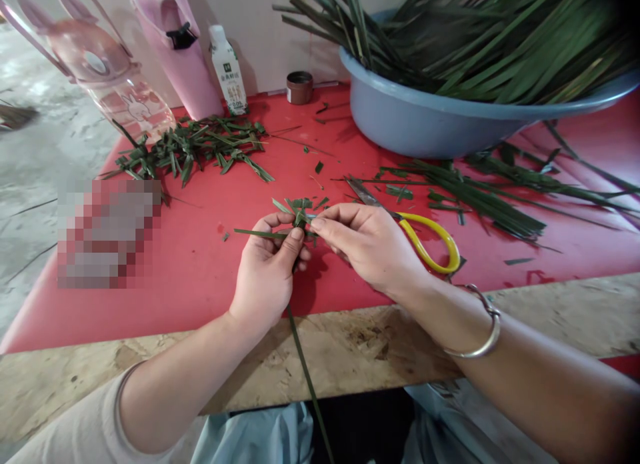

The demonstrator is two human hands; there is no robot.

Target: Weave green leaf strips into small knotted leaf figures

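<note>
both hands pinch a folded leaf knot over the red table

the left hand (265, 271) has its grip closed on a small folded leaf piece (299, 214), thumb pressed against the fold, which looks meant to keep the bends from springing open. the right hand (367, 244) meets it from the right, fingertips pinched shut on the same piece, so the work sits between both hands just above the near middle of the table (200, 251). one long leaf strip (305, 371) trails from the knot down past the table's near edge toward the lap, left free as slack.

just right of the right hand lie yellow-handled scissors (425, 241), within easy reach. farther right is a bundle of long leaves (480, 197), and at far right a blue basin (440, 121) heaped with more. at far left lies a pile of small folded pieces (195, 147), apart from the raw leaves.
</note>
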